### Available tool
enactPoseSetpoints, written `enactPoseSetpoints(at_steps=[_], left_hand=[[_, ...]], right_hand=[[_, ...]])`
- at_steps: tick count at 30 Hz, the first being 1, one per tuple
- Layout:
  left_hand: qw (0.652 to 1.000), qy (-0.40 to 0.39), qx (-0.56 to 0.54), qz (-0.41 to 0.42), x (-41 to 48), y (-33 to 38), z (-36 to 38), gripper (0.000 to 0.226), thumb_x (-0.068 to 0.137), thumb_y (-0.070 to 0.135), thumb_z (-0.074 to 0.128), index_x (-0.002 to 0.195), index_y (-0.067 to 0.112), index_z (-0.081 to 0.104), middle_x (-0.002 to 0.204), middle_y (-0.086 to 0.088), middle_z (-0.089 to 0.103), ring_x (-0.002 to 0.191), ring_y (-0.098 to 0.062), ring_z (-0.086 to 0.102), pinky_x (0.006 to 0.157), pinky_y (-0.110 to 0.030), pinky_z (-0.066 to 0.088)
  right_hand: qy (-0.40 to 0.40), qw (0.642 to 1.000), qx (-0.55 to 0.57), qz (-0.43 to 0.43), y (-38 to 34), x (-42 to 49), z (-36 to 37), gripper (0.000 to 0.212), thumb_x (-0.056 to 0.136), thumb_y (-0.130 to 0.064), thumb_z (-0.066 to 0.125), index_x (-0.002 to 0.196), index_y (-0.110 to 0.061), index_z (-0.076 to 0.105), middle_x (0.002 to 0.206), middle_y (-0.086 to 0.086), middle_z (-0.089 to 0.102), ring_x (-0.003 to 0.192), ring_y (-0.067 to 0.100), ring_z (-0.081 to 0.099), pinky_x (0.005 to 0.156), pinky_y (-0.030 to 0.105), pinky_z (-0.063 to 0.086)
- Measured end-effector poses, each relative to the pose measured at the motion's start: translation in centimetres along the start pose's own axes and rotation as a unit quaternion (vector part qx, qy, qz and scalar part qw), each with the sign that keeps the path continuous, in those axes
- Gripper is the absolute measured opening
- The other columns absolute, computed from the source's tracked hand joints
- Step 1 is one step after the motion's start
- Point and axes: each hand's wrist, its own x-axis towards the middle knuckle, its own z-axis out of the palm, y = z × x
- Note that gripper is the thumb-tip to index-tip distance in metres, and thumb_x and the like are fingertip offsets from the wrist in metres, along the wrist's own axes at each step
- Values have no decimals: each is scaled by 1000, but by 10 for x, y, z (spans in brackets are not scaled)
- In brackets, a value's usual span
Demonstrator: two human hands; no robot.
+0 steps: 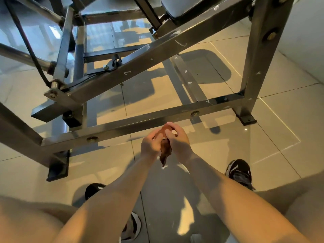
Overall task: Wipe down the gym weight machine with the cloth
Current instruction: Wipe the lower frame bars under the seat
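Observation:
A small brown cloth (165, 149) is bunched between both my hands, with one end hanging down below them. My left hand (151, 144) grips its left side, and my right hand (177, 140) curls round its upper part. Both hands hover just in front of the low horizontal bar (140, 122) of the dark metal weight machine frame (259, 55). The cloth does not touch the bar. White scuffs and paint specks mark the frame's beams.
The machine's diagonal beam (140, 60), cable (26, 41) and padded seat (182, 7) fill the upper view. Bolted feet (57, 165) (246, 118) stand on the glossy tiled floor. My black shoes (239, 172) (94, 189) stand below the hands. A white wall (305, 32) lies right.

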Motion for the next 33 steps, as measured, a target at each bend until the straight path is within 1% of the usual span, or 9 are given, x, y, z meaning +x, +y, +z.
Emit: enactPoseSetpoints(at_steps=[2, 7, 12, 14, 17, 19, 23, 28, 33], left_hand=[[1000, 17, 8, -9, 7, 6, 9, 30, 106, 23, 50, 131, 14, 64, 119, -3, 69, 109, -20, 62, 96, -31, 54], [993, 30, -78, -81, 19, 3, 34, 37, 104, 34, 51, 141, 30, 52, 132, 0, 59, 118, -18, 59, 101, -38, 54], [976, 109, -147, -121, 31, -10, 38, 34, 102, 23, 58, 136, 26, 53, 130, -5, 60, 120, -24, 60, 100, -44, 55], [961, 166, -164, -150, 40, -13, 38, 30, 102, 16, 57, 132, 22, 56, 122, -4, 64, 116, -23, 62, 96, -41, 57], [931, 254, -181, -189, 48, -13, 45, 25, 104, 17, 55, 128, 23, 56, 118, 0, 62, 109, -19, 62, 75, -17, 56], [917, 280, -196, -208, 53, -10, 58, 24, 103, 17, 56, 127, 22, 55, 121, 0, 61, 107, -20, 62, 70, -17, 55], [905, 288, -229, -214, 67, 3, 96, 21, 101, 14, 60, 120, 24, 55, 113, 1, 63, 102, -19, 64, 72, -22, 55], [903, 235, -269, -238, 86, 22, 148, 21, 99, 7, 59, 107, 26, 60, 110, 1, 65, 109, -23, 62, 105, -42, 49], [917, 228, -224, -240, 85, 18, 139, 26, 101, 10, 59, 125, 19, 60, 118, -1, 64, 115, -20, 59, 96, -28, 44]], right_hand=[[-33, 999, 19, 14, 0, 4, -8, 28, 102, -28, 58, 128, -38, 61, 126, -7, 60, 111, 13, 60, 77, 16, 56], [-24, 999, -40, -11, 7, 34, -17, 26, 101, -20, 56, 122, -31, 66, 124, -3, 61, 116, 18, 57, 96, 35, 56], [-121, 983, -140, -15, 2, 56, -8, 32, 109, -25, 40, 136, -28, 55, 130, 1, 56, 117, 19, 54, 94, 29, 54], [-140, 979, -149, -18, 3, 62, -7, 34, 109, -22, 39, 137, -27, 57, 132, 1, 58, 119, 18, 54, 103, 33, 51], [-71, 979, -182, -59, -2, 76, -23, 32, 105, -16, 45, 129, -20, 65, 127, -2, 63, 119, 14, 55, 99, 23, 41], [-38, 967, -223, -114, -5, 90, -42, 32, 103, -11, 48, 129, -15, 66, 130, 1, 63, 125, 17, 54, 101, 23, 38], [-86, 920, -351, -151, -5, 111, -79, 42, 105, -13, 48, 146, -17, 52, 157, 0, 43, 152, 16, 25, 120, 28, 18], [-130, 921, -341, -140, 1, 115, -101, 49, 105, -10, 47, 152, -21, 43, 162, -5, 36, 154, 12, 17, 119, 25, 14], [-127, 903, -373, -172, -1, 122, -103, 49, 103, -9, 48, 152, -19, 45, 163, -3, 34, 154, 12, 16, 121, 24, 10]])
